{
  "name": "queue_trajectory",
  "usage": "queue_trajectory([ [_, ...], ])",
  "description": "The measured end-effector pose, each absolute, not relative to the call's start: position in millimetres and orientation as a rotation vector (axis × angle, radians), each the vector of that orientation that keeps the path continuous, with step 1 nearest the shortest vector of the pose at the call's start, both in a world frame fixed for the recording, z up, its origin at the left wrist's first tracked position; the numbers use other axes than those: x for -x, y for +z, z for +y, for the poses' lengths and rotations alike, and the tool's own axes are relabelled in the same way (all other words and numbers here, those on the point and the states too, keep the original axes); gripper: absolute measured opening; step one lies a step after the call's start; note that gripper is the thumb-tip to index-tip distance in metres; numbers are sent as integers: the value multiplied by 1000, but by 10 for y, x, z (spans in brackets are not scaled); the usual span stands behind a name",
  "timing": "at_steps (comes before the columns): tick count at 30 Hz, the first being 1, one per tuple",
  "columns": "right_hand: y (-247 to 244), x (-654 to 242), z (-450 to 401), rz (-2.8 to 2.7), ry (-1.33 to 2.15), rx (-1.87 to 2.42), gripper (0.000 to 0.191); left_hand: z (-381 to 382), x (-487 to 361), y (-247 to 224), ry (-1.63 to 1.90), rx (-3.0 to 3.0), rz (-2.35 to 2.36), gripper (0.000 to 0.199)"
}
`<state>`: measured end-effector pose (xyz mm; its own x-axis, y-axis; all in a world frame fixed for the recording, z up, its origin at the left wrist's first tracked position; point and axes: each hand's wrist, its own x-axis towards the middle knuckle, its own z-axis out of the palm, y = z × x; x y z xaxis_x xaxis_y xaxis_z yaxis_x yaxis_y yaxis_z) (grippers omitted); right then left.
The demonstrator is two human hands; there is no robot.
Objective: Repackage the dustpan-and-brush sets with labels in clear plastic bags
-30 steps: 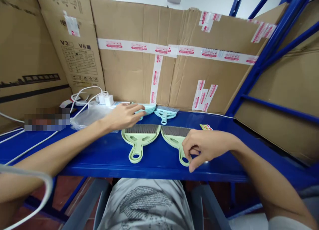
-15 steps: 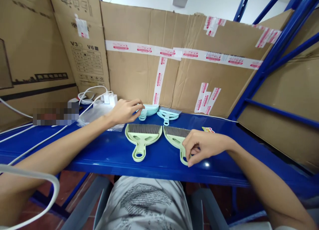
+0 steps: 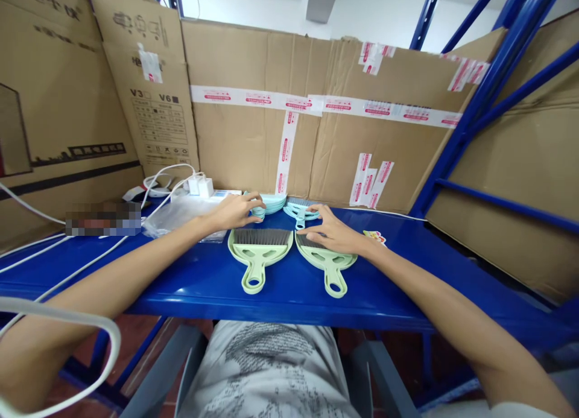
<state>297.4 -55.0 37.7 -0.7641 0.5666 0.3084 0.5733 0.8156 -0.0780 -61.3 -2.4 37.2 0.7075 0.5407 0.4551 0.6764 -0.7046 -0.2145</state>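
Note:
Two light-green dustpans, each with a grey-bristled brush nested in it, lie side by side with handles toward me: the left dustpan set [image 3: 257,255] and the right dustpan set [image 3: 333,267]. Behind them is a stack of light-blue dustpans [image 3: 274,203], and to its right a light-blue dustpan with a brush [image 3: 300,212]. My left hand [image 3: 237,210] has thumb and fingers closed about the handle end of the blue stack. Above the right green set, my right hand [image 3: 335,230] reaches with fingers apart, the fingertips at the right edge of the blue dustpan with brush.
Clear plastic bags [image 3: 176,216] lie left on the blue table [image 3: 190,285], with white charger plugs [image 3: 200,186] and cables behind. A small colourful card [image 3: 374,237] lies right. Cardboard panels [image 3: 244,146] wall the back and sides; blue metal posts [image 3: 470,116] rise at right.
My right hand has left the right green set's handle and moved forward to the blue set, its fingers opening. My left hand has lowered onto the blue stack's handle. The view has shifted slightly.

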Motion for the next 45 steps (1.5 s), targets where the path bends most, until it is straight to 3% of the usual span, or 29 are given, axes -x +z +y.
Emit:
queue_trajectory([
  [9,355,-3018,-452,-2696,31,1200,66,109,619,300,-579,2637,-898,29],
  [18,694,-3430,-289,-2456,15,1088,58,92,598,299,-597,2631,-895,29],
  [21,920,-3929,-229,-2520,181,1405,60,-8,626,380,-552,2529,-912,37],
  [23,986,-4245,-185,-2578,354,1629,72,-56,663,428,-594,2479,-947,41],
  [26,949,-4553,-115,-2541,617,1872,89,-85,707,463,-636,2450,-990,40],
  [28,885,-4636,-69,-2485,745,1955,91,-87,714,462,-616,2452,-984,37],
  [36,761,-4650,35,-2472,833,1961,71,-82,695,435,-583,2449,-960,37],
  [45,751,-4641,17,-2487,833,1950,85,-95,694,448,-582,2451,-953,38],
])
